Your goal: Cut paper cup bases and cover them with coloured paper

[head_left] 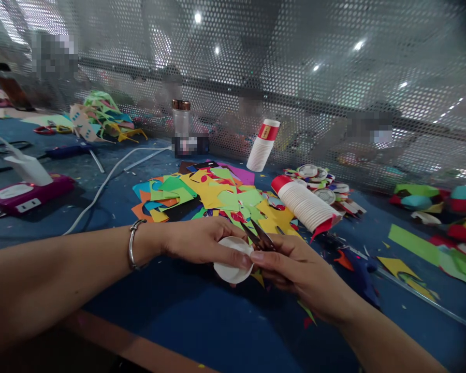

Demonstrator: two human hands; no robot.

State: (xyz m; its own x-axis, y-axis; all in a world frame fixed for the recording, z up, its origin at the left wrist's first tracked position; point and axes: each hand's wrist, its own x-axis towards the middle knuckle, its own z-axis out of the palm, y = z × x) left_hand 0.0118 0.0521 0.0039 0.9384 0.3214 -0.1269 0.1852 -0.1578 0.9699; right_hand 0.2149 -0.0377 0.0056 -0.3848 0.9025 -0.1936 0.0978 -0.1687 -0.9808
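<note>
Prob. trimming white disc w/ scissors

Gripping white disc (228,273) in L hand (205,241), w/ thumb pressed across its face & fingers mostly hidden behind. Grasping scissors (266,241) in R hand (299,264), w/ fingers curled round, blades parted & pointing up/away, thumb tip right by disc's edge. Can't see handles. Can't tell if touching disc w/ blades.

Holding disc above blue table (171,311), just this side of coloured paper scraps (209,191).

Looks like edge-cutting, either mid-snip or btwn snips; can't say which. Calls for keeping disc steady, turning it slightly btwn L thumb & fingers, lining blades up w/ rim, & keeping L fingertips clear before closing. Could easily bend disc if pinching too hard.

Also note, nr R hand: lying cup stack (305,204), plus blue glue gun (359,274) by R forearm. Farther back, past scraps: tilted-looking standing cup stack (259,154), nr perforated screen (314,103).
</note>
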